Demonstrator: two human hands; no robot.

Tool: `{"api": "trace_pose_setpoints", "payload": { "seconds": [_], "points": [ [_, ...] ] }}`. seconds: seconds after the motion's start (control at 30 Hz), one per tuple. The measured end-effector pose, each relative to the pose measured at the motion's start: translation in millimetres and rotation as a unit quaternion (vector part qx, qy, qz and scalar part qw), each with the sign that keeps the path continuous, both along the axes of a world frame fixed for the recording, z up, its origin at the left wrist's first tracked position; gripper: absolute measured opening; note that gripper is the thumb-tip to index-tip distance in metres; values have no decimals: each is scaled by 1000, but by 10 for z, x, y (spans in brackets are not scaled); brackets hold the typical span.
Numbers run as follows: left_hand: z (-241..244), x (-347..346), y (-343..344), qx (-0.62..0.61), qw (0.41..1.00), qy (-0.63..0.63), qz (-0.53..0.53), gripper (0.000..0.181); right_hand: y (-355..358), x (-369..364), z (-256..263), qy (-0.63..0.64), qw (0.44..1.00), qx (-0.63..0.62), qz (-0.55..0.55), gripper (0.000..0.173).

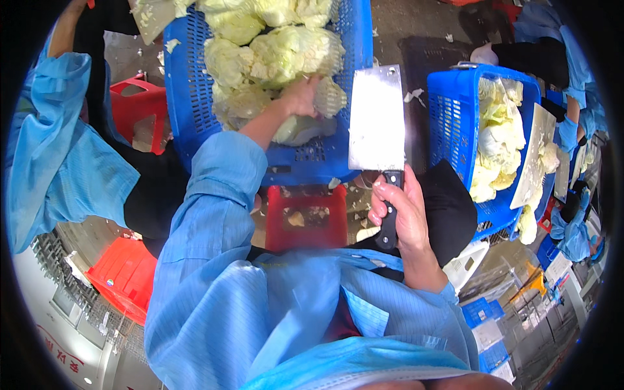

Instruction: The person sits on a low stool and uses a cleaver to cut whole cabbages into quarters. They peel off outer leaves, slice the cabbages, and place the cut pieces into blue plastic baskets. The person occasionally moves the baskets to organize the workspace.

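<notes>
Several pale green cabbage heads [295, 53] fill a large blue plastic crate [268, 176] in front of me. My left hand [301, 96] reaches into the crate and grips a cabbage head [330, 97] near its right side, fingers above and thumb below; the fingertips are partly hidden. My right hand [407, 209] is closed around the black riveted handle of a cleaver [378, 119]. Its broad steel blade points away from me, beside the crate's right wall, with bright glare on it.
A red plastic stool [307, 234] stands below the crate. To the right, another blue crate [451, 122] holds cabbage, with a cutting board [534, 156] across it. Co-workers in blue smocks [73, 161] sit on both sides. A red tub [124, 275] is at lower left. Leaf scraps litter the floor.
</notes>
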State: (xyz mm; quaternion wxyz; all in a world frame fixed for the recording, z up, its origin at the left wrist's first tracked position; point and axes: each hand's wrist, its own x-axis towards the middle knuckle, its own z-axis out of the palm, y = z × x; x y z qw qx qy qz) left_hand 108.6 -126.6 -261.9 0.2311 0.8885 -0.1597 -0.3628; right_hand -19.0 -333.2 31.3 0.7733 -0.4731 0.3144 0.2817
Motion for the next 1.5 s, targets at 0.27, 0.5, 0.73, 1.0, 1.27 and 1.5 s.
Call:
{"api": "trace_pose_setpoints", "payload": {
  "seconds": [0.27,0.5,0.73,1.0,1.27,1.5],
  "points": [
    [-286,-230,-240,117,927,-278,-222,66,9,8,10,-11,1000,12,0,20],
    [499,-64,-223,94,981,-167,-31,83,-40,-58,44,-43,999,-19,-12,16],
    [1188,-578,598,-359,746,222,516,66,-89,-219,106,-138,987,-79,29,17],
    [2081,-2002,872,-416,628,337,565,41,-1,-783,49,-262,915,-147,271,21],
    [2068,-2414,696,-347,697,229,584,41,262,-1419,-293,-346,828,-267,351,22],
    [1959,-2757,635,-473,601,89,638,50,358,-1481,-280,-376,793,-333,345,31]
  ]
}}
